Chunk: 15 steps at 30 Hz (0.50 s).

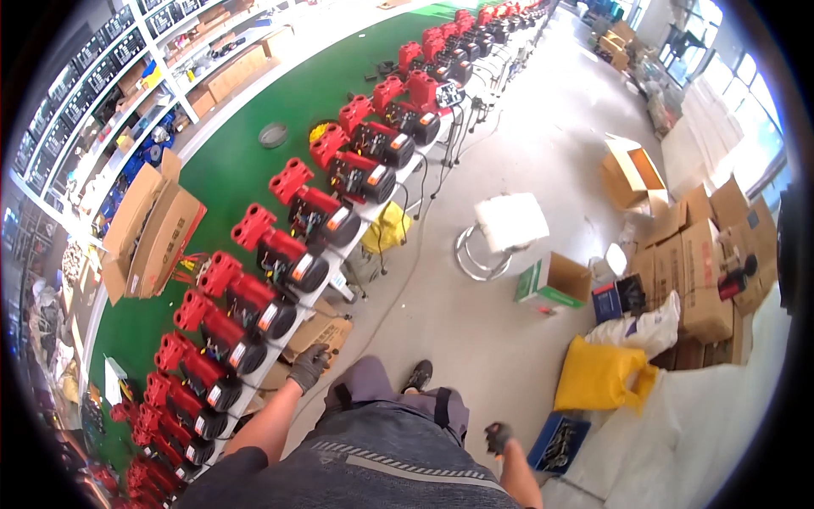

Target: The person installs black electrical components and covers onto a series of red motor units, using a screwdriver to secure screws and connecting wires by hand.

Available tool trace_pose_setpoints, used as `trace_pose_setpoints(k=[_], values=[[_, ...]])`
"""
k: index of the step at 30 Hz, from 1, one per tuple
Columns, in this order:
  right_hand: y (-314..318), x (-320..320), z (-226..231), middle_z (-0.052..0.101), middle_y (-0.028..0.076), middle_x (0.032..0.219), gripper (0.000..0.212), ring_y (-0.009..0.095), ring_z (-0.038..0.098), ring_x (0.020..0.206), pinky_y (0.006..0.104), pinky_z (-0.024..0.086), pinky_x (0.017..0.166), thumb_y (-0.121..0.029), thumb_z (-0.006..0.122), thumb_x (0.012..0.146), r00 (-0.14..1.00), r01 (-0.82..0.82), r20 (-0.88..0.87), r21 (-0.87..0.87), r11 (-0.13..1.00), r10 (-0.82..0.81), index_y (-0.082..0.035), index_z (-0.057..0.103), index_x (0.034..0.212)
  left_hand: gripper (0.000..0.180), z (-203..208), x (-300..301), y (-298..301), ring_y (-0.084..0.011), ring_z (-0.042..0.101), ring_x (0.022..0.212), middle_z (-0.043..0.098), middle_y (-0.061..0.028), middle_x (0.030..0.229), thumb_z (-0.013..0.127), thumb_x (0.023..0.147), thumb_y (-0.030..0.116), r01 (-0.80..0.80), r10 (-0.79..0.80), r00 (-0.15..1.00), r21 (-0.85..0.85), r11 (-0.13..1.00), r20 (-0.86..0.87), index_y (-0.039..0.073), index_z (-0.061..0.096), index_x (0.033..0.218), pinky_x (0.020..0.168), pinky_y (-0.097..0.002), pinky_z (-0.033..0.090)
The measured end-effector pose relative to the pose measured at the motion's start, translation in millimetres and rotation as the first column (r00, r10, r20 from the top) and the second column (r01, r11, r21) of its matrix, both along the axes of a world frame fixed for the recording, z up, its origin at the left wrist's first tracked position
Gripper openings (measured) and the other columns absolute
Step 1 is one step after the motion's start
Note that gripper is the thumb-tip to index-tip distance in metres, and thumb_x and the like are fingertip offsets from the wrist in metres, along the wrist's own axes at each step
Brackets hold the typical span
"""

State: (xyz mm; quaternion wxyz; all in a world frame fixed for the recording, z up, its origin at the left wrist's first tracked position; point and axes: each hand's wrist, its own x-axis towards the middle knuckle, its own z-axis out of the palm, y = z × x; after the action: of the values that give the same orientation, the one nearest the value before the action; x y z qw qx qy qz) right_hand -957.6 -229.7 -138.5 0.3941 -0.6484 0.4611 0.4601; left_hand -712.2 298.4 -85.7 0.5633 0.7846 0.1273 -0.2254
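My left hand [309,366], in a grey work glove, hangs beside the bench edge, above a flattened-looking cardboard box [329,334]. Its fingers look loosely stretched, and nothing shows in them. My right hand [498,437], in a dark glove, hangs low on the other side of my body, near a blue bin [555,443] of metal parts. Its fingers look curled and are too small and blurred to read. A long row of red machines [240,287] with black round ends and exposed wiring stands on the bench to my left; neither hand visibly touches them.
A white-topped stool [511,222] stands ahead on the grey floor [415,288]. To the right are a green-and-white open box [555,280], stacked cartons [691,276] and a yellow sack [600,375]. Cables [454,140] hang off the bench. Shelves [161,51] line the far left.
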Motion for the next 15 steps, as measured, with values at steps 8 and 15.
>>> trace_pose_setpoints(k=[8,15], values=[[-137.2,454.6,147.5,0.060,0.001,0.069,0.015,0.015,0.052,0.042,0.0355,0.048,0.038,-0.022,0.066,0.093,0.780,-0.074,0.591,-0.244,0.967,0.209,-0.014,0.071,0.104,0.027,41.0,178.8,-131.4,-0.0145,0.065,0.077,0.069,-0.0097,0.105,0.055,0.102,0.014,-0.041,0.068,0.980,-0.145,0.989,0.185,0.006,0.061,0.127,0.070,-0.0316,0.055],[-200.5,701.7,209.8,0.069,0.007,0.090,0.016,0.016,0.062,0.082,0.0327,0.050,0.075,-0.013,0.074,0.090,0.113,-0.141,0.771,-0.613,0.778,0.627,-0.008,0.070,0.104,0.023,95.7,410.1,-267.4,-0.0257,0.068,0.089,0.070,-0.0128,0.104,0.057,0.101,0.015,0.140,-0.111,0.767,0.003,0.990,0.632,0.003,0.065,0.120,0.080,-0.0345,0.055]])
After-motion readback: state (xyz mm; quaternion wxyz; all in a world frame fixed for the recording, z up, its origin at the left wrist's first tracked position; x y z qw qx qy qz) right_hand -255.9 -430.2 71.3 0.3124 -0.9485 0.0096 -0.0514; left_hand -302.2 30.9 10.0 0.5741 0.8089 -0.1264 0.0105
